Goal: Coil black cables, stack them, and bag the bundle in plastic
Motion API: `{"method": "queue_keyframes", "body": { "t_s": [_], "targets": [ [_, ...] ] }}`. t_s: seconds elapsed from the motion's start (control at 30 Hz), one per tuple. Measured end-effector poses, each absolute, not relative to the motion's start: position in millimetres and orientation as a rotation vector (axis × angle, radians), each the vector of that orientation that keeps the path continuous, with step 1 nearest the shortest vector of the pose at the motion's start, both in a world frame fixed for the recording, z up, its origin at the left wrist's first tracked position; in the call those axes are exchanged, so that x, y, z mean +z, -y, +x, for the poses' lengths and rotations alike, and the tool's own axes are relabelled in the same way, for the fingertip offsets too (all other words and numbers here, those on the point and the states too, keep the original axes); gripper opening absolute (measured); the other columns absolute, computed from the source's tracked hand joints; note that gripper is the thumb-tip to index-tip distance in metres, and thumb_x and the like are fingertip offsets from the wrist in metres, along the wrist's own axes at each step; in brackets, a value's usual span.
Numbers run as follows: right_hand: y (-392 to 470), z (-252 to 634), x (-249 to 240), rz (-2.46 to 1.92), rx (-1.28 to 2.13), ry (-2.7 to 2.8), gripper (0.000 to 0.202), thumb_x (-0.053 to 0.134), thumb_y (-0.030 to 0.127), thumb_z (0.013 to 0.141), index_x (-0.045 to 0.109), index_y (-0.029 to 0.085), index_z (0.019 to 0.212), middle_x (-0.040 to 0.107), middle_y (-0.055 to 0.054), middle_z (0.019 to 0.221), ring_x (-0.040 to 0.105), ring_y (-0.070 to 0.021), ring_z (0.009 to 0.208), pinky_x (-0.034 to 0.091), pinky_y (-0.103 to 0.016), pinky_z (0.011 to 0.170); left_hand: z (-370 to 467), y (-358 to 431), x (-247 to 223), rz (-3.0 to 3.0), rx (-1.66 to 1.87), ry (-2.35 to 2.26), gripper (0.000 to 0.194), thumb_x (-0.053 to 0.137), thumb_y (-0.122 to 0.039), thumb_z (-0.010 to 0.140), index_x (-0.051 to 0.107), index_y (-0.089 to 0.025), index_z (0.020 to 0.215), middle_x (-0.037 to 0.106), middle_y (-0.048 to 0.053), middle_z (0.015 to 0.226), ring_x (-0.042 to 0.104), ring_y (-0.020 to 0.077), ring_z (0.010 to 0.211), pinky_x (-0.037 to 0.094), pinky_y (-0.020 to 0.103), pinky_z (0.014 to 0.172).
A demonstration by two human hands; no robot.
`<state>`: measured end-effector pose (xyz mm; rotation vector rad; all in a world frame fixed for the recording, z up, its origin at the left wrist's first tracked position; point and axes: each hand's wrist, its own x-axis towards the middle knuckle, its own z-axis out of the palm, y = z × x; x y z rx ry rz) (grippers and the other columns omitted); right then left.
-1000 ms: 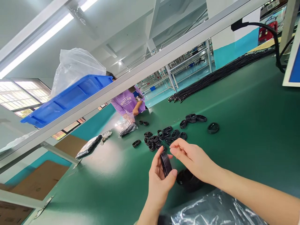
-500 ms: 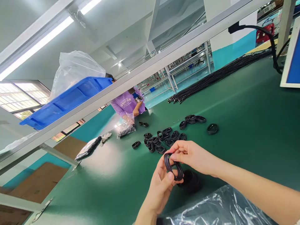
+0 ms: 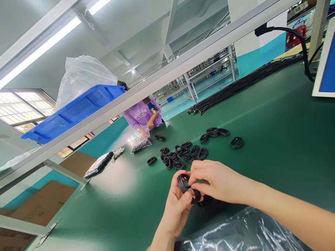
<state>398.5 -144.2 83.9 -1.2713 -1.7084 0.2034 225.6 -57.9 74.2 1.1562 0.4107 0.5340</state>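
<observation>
A black coil (image 3: 181, 184) sits tilted in the left hand (image 3: 176, 206), gripped between thumb and fingers. The step seems to be finger work on this coil; the next move likely calls for a steady left grip. The right hand (image 3: 222, 183) comes in from the right, back upward, bent fingers at the coil; whether they pinch it is unclear. Beyond both hands, loose coils (image 3: 171, 156) lie on the green worktop (image 3: 117, 198).
</observation>
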Motion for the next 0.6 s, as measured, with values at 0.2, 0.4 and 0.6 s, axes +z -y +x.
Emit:
{"method": "queue_keyframes", "body": {
  "t_s": [0.2, 0.4, 0.6],
  "targets": [
    [137.1, 400.4, 77.5, -1.276, -0.501, 1.843, 0.028, 0.047, 0.014, 0.101, 0.060, 0.015, 0.076, 0.051, -0.002, 0.076, 0.043, -0.0177, 0.064, 0.030, -0.033, 0.058, 224.0, 56.0, 77.1, 1.154, 0.573, -0.393, 0.053, 0.081, -0.033, 0.076, 0.055, -0.032, 0.123, 0.056, 0.004, 0.130, 0.069, 0.0168, 0.085, 0.057, 0.031, 0.081],
    [128.7, 405.7, 61.2, -1.302, -0.827, 1.774, 0.040, 0.035, 0.013, 0.104, 0.056, 0.016, 0.071, 0.047, -0.002, 0.070, 0.037, -0.0175, 0.058, 0.027, -0.032, 0.054, 225.0, 60.7, 82.3, 1.126, 0.638, -0.393, 0.050, 0.082, -0.036, 0.075, 0.059, -0.034, 0.119, 0.057, 0.001, 0.126, 0.070, 0.0187, 0.084, 0.057, 0.027, 0.076],
    [127.4, 398.0, 47.6, -1.299, -0.853, 1.726, 0.041, 0.035, 0.013, 0.104, 0.054, 0.017, 0.069, 0.045, -0.002, 0.067, 0.035, -0.0173, 0.055, 0.025, -0.032, 0.052, 222.4, 56.5, 76.2, 1.141, 0.591, -0.300, 0.052, 0.081, -0.034, 0.076, 0.058, -0.036, 0.122, 0.056, 0.003, 0.129, 0.069, 0.0203, 0.087, 0.057, 0.029, 0.076]
  ]
}}
